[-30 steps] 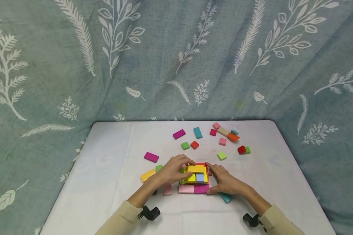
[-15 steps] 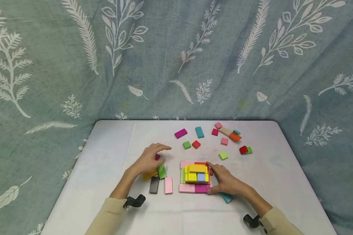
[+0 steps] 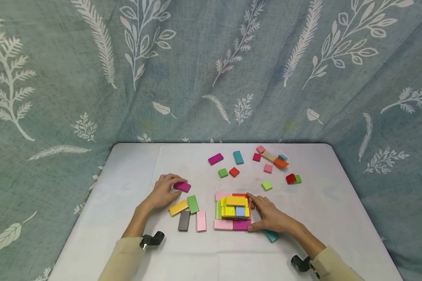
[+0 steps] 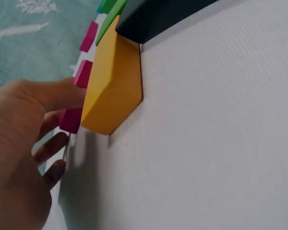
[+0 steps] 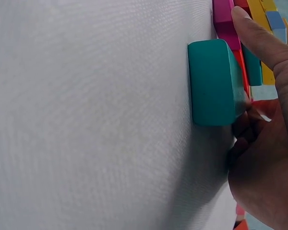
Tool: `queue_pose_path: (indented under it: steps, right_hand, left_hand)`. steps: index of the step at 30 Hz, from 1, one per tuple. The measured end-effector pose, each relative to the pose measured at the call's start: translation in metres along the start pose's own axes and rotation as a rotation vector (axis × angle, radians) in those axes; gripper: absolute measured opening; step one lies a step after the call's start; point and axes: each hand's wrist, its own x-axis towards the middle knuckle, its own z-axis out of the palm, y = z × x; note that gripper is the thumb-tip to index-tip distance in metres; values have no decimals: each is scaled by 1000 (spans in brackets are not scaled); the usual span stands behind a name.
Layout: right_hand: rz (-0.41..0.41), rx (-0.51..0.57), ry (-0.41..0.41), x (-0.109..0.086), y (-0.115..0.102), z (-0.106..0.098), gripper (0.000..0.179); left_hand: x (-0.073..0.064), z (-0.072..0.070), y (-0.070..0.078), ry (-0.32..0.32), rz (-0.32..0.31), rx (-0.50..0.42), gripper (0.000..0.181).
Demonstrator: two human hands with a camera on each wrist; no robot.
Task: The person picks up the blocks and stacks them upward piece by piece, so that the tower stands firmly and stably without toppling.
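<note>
In the head view my left hand (image 3: 165, 190) is at a magenta block (image 3: 182, 187) left of centre, its fingers along the far side and its thumb along the near side. The left wrist view shows the thumb crossing in front of that block (image 4: 83, 74). My right hand (image 3: 269, 215) rests against the right side of a low layered stack of blocks (image 3: 228, 212). Its thumb touches the magenta block (image 5: 225, 21) at the near corner, and its index fingertip is at the red far corner. Yellow blocks and a blue one top the stack.
A teal block (image 3: 270, 235) lies beside the right hand. Yellow (image 3: 178, 208), green (image 3: 193, 204), dark grey (image 3: 184, 221) and pink (image 3: 201, 221) blocks lie left of the stack. Several small blocks, including an orange one (image 3: 281, 164), are scattered toward the table's back edge.
My left hand has left the stack and moved left to the magenta block, uncovering the stack's left side. The right hand has stayed at the stack.
</note>
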Motion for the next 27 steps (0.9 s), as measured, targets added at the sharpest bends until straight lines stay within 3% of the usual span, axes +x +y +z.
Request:
queue_pose_path:
  steps: [7, 9, 12, 14, 16, 22, 27]
  right_hand:
    - [-15, -10, 9, 0, 3, 0, 117]
    - [-29, -15, 16, 0, 3, 0, 117]
    - [-47, -19, 18, -1, 3, 0, 117]
    - [-47, -18, 16, -2, 3, 0, 117]
    - [-43, -14, 17, -2, 2, -1, 116]
    - [-42, -13, 24, -3, 2, -2, 116]
    - [-73, -5, 16, -1, 4, -1, 115]
  left_hand:
    - [6, 3, -1, 59, 0, 33, 45]
    - [8, 3, 6, 90, 2, 44, 49]
    - [10, 4, 27, 143, 30, 43, 49]
    - [12, 8, 46, 166, 78, 19, 45]
    - [14, 15, 68, 171, 166, 0, 41]
    - [19, 40, 132, 106, 456, -38, 41]
    - [19, 60, 159, 48, 524, 58, 42]
